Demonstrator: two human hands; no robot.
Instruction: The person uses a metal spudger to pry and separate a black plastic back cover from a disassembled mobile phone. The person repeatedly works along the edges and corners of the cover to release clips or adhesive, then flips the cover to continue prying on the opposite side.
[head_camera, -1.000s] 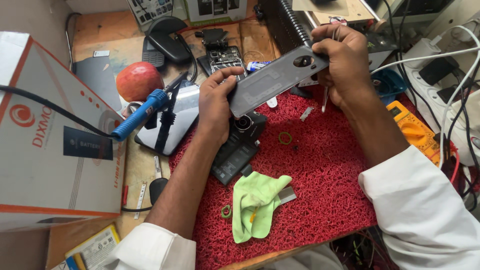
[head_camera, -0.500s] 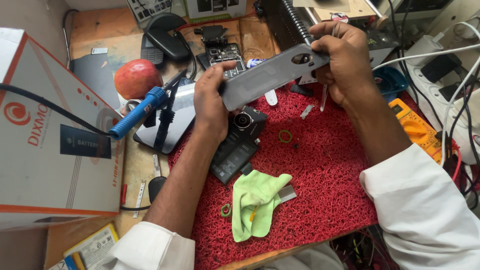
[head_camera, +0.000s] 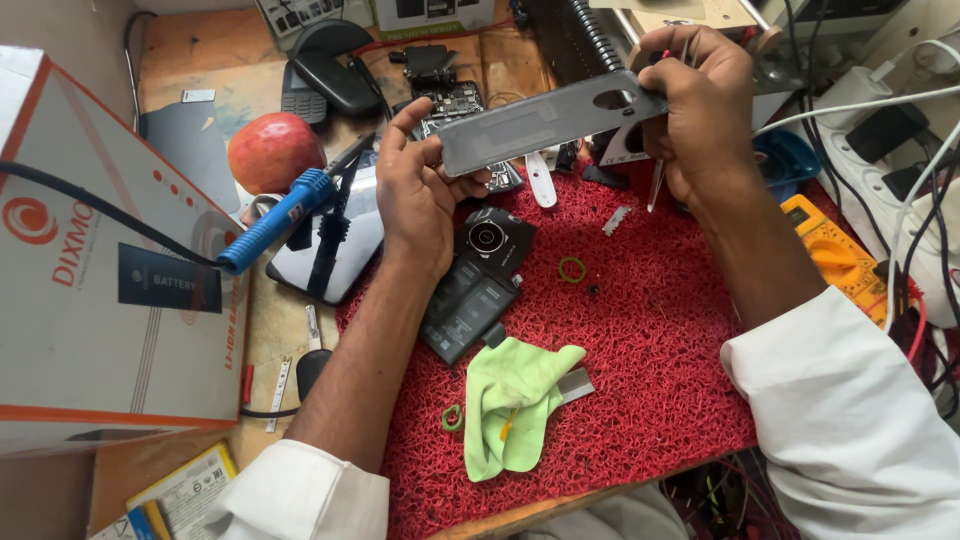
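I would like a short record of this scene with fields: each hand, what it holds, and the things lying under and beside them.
left hand: grips one end of the grey phone back cover
right hand: holds the other end, plus thin tweezers
surface: red mat
under the hands: opened phone
near edge: green cloth
left side: blue soldering iron, red apple

Grey phone back cover (head_camera: 545, 120), red looped mat (head_camera: 650, 360), lime-green cloth (head_camera: 515, 405), red apple (head_camera: 272, 150), blue-handled soldering iron (head_camera: 275, 220), yellow multimeter (head_camera: 835, 250), white-and-orange box (head_camera: 90, 290), green ring (head_camera: 572, 269).
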